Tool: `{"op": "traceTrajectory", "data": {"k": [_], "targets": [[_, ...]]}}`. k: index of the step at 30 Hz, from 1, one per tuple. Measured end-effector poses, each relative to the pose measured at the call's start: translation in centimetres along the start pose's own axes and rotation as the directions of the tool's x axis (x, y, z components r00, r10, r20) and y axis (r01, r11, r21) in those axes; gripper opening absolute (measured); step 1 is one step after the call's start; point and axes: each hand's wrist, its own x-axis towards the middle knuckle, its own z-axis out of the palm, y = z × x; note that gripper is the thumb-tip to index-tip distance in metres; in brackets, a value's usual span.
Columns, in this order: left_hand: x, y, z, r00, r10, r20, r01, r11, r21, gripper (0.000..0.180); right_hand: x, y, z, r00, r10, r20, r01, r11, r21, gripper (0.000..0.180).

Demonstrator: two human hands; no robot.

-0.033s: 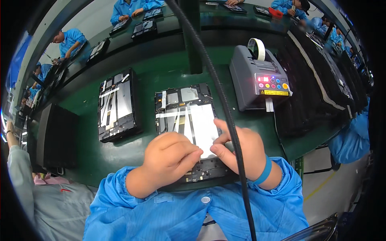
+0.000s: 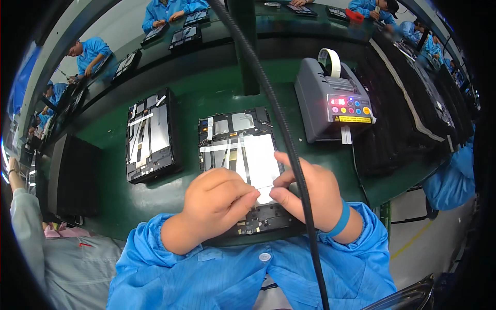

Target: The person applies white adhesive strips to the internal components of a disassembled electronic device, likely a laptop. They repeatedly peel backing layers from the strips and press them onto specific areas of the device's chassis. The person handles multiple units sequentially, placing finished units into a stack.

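The flat black device (image 2: 261, 157) lies on the green table (image 2: 111, 160), directly in front of the person, and its inner side is facing up. On it there are a large white panel, several pale strips and dark parts along both ends.

The left hand (image 2: 219, 201) is above the lower left part of this device. Its thumb and forefinger are closed together at the tips; if they pinch something thin, I cannot tell. The right hand (image 2: 320, 194) is just beside, above the right edge. Its forefinger points away from the palm, while the thumb and another finger come near to each other; whether they grip something is not clear to see. A black cable (image 2: 293, 150) passes in front of this hand, and a blue band (image 2: 341, 219) is around its wrist.

To the left lies a second device (image 2: 149, 135), similar in look, and farther left stands a black box (image 2: 72, 178). To the right is a grey tape dispenser (image 2: 320, 113) with a white roll (image 2: 335, 63) on top. Beyond it there is black padding (image 2: 385, 103). At the far tables, co-workers in blue (image 2: 93, 51) are sitting.
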Motion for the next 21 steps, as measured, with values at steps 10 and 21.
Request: {"op": "traceTrajectory", "data": {"k": [10, 21], "targets": [[2.2, -7.2, -1.7, 0.937, -0.339, -0.081, 0.347, 0.880, 0.324, 0.011, -0.1, 2.8, -0.6, 0.996, 0.077, -0.042, -0.068, 0.980, 0.189, 0.005], [2.2, -10.2, -3.3, 0.889, -0.442, 0.120, 0.334, 0.806, 0.489, 0.038, -0.3, 4.3, 0.1, 0.992, 0.125, -0.030, -0.117, 0.978, 0.174, 0.008]]}}
